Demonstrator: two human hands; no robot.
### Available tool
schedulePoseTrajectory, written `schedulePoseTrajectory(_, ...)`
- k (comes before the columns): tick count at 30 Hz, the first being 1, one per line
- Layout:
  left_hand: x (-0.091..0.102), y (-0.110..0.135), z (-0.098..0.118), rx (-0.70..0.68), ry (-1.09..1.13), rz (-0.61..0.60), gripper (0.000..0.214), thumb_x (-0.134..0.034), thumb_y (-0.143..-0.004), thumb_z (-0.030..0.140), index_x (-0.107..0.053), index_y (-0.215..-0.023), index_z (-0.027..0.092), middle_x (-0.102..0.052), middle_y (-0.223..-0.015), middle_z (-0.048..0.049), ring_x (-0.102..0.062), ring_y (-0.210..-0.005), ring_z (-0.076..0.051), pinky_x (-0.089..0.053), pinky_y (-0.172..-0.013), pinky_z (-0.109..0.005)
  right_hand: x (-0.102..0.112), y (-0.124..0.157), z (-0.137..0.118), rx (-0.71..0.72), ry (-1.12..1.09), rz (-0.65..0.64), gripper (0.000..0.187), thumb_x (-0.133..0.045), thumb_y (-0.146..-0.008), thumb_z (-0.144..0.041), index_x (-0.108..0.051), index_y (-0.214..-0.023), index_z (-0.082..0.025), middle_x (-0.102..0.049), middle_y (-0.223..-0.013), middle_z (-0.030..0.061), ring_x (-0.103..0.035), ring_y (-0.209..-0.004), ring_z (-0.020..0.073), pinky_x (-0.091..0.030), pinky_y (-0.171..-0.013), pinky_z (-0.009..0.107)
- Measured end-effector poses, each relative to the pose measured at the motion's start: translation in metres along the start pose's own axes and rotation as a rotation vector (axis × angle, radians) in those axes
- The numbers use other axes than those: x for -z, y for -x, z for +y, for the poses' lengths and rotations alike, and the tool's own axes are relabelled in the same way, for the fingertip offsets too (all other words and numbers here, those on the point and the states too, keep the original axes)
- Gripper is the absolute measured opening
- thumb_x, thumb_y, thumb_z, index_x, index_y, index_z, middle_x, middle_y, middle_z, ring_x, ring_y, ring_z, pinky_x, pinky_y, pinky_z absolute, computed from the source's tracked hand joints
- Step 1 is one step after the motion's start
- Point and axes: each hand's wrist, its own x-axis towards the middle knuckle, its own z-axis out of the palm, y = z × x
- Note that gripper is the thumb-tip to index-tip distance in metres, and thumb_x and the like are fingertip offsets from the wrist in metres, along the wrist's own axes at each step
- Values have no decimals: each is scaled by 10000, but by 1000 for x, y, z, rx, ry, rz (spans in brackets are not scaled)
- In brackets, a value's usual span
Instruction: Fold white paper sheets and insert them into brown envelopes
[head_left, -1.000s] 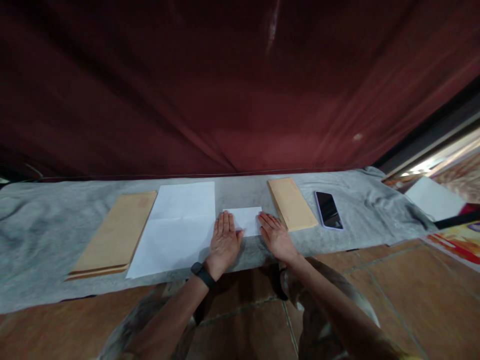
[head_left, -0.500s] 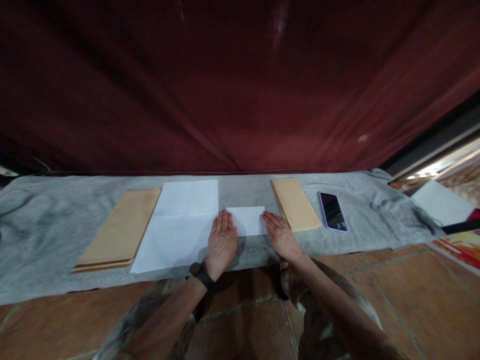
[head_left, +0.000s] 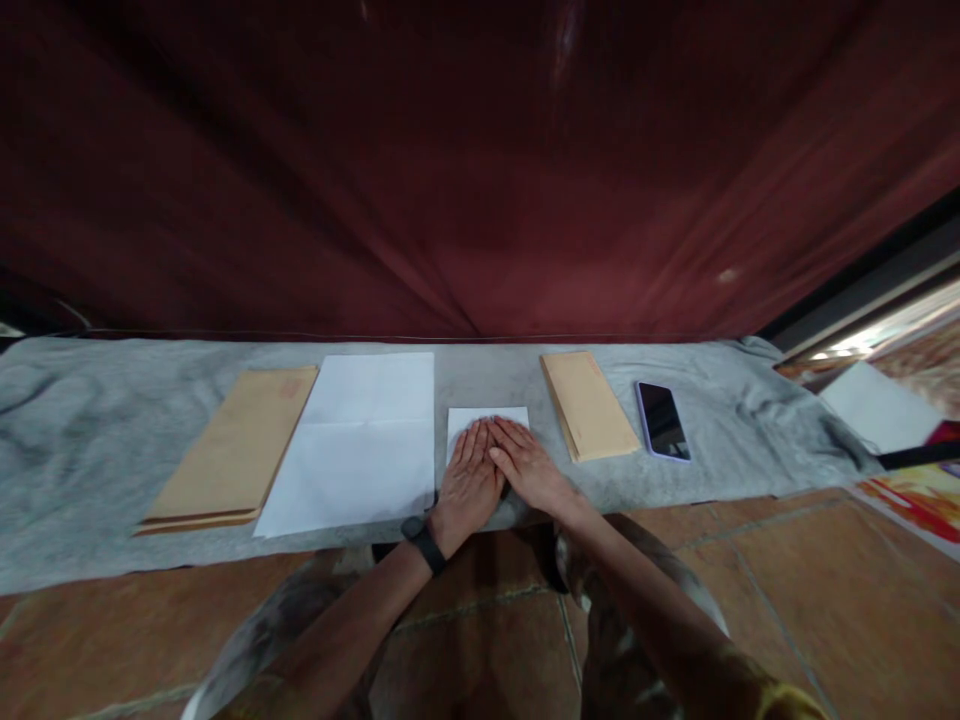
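Note:
A small folded sheet of white paper [head_left: 487, 412] lies on the grey cloth, mostly covered by my hands. Flat on its left part rests my left hand [head_left: 472, 475], fingers stretched forward, a dark watch on the wrist. My right hand [head_left: 526, 468] lies flat beside it, its thumb and fingers touching the left hand at the middle of the paper. Left of them is a stack of larger white sheets [head_left: 367, 450] with a crease across it. Brown envelopes [head_left: 589, 405] lie to the right of my hands.
A stack of brown envelopes [head_left: 232, 440] lies at the left, next to the white sheets. A phone [head_left: 663, 422] in a purple case lies at the right. The grey cloth [head_left: 757, 430] covers the bench, and a dark red curtain [head_left: 480, 200] hangs behind it.
Both hands have moved inward from the two ends of the folded paper and now meet at its middle. The view has shifted slightly.

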Motion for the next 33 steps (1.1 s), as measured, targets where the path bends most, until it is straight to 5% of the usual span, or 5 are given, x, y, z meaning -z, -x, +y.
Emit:
schedulePoseTrajectory(17,-1,3,-18,153,12,23,669,-355,-993,330,-237,-1560,-3,-264,-1628,-254,-209,-1539,-324,-256,-1224,-561,-11,-1,23,-128,264,55,553,-366,-1064,-405,-375,-1554,-148,-319,-1624,144,-307,-1512,272,-272,-1226,517)
schedulePoseTrajectory(26,8,0,-20,202,-25,12,638,-341,-996,328,-328,-1521,-33,-342,-1595,-258,-269,-1521,-323,-263,-1232,-519,-11,7,37,-166,261,106,607,-357,-1057,-457,-330,-1573,-137,-365,-1608,148,-310,-1509,282,-273,-1226,512)
schedulePoseTrajectory(33,7,-7,-3,42,38,24,580,-339,-995,282,-354,-1538,78,-366,-1618,-142,-257,-1532,-251,-245,-1253,-473,-12,7,36,-175,255,113,603,-343,-1055,-440,-328,-1573,-131,-362,-1610,150,-307,-1509,291,-274,-1219,524)
